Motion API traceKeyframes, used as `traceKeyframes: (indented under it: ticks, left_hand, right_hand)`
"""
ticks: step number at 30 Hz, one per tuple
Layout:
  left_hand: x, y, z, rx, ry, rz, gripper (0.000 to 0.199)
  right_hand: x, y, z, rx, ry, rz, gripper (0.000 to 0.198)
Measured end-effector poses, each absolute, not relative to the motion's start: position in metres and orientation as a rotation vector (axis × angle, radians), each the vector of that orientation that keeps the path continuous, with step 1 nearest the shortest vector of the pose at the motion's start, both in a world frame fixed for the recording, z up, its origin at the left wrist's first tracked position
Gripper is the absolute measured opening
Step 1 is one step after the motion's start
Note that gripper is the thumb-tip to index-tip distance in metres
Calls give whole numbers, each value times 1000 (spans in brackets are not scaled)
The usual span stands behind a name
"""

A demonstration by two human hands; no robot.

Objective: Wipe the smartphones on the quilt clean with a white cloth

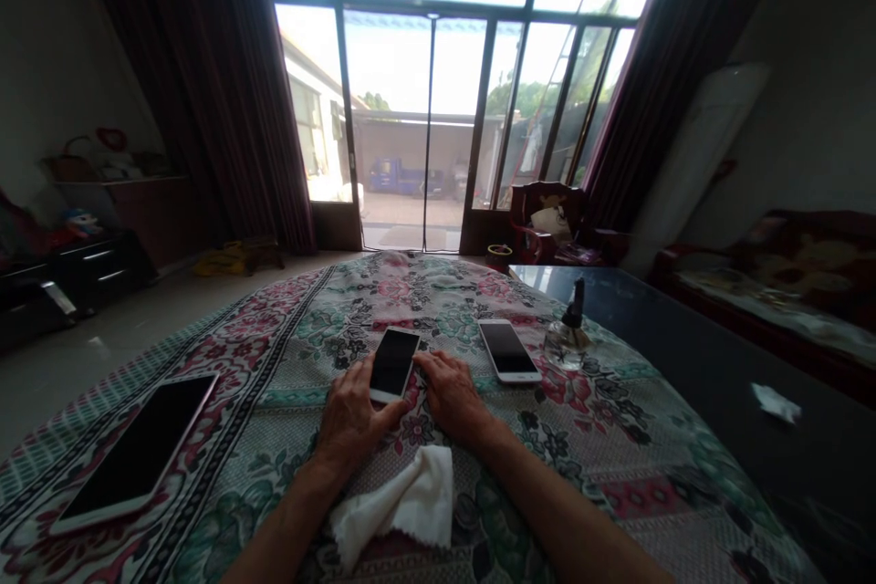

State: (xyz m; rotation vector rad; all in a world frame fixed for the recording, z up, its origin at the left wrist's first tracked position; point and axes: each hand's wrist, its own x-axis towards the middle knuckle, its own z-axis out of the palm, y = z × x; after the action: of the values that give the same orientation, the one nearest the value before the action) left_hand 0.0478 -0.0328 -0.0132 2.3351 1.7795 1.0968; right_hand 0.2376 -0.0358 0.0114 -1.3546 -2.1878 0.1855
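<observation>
A white smartphone [395, 363] with a dark screen is between my two hands on the flowered cloth. My left hand [354, 409] grips it, fingers along its left edge and thumb at its lower end. The bent fingers of my right hand [448, 388] press against its right edge. Between my forearms a crumpled white cloth [403, 506] lies close to me. To the right is a second white smartphone [510, 351], face up. Beside that phone stands a clear spray bottle [567, 342] with a black nozzle.
A tablet [140, 452] with a dark screen lies at the left on the patterned tablecloth [287, 438]. Off to the right, a crumpled white tissue [776, 403] rests on a dark tabletop [698, 365]. Beyond the table are a chair [547, 210] and glass doors [411, 109].
</observation>
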Motion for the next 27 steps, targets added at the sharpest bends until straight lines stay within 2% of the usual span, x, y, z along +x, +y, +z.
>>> traceKeyframes:
  ticks: [5,8,10,12,17,23,27]
  left_hand:
    - [48,-31,-12,2329,1791,1106,78]
    - [47,-30,-11,2336,1781,1112,83]
    - [47,-30,-11,2343,1770,1127,84]
    - [47,-30,-10,2340,1761,1140,81]
    - [46,-29,-8,2276,1773,1106,78]
    - [46,-28,-3,2253,1796,1068,76]
    - [45,-27,-3,2244,1790,1104,75]
  right_hand:
    - [238,-29,14,-1354,-2049,310,54]
    - [242,-34,38,-1362,-1948,503,39]
    - [243,-46,62,-1244,-2170,648,24]
    - [242,-64,86,-1065,-2392,761,18]
    - [223,-105,103,-709,-2723,775,28]
    - [202,-110,70,-970,-2857,611,29]
    - [215,-93,70,-1008,-2855,721,33]
